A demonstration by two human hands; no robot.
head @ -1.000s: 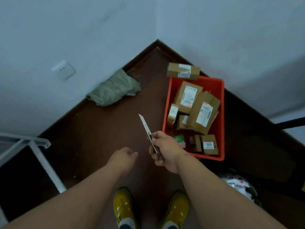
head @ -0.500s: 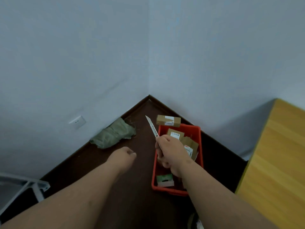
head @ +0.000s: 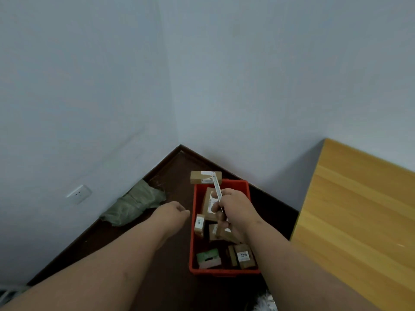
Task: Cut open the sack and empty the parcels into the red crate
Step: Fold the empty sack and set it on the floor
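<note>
Parcels of brown cardboard with white labels (head: 210,204) lie in the red plastic crate (head: 193,232) on the dark floor, directly under my right hand (head: 235,212). That hand is clenched around a slim silver utility knife (head: 217,187), blade extended and pointing away from me. One more brown cardboard box (head: 203,177) sits just beyond the crate's far rim. My left hand (head: 171,213) hangs loosely curled, holding nothing, just left of the crate. Further left of it, the crumpled grey-green sack (head: 132,203) lies flat against the wall. A light wooden surface (head: 359,221) stands to the right of my right hand.
</note>
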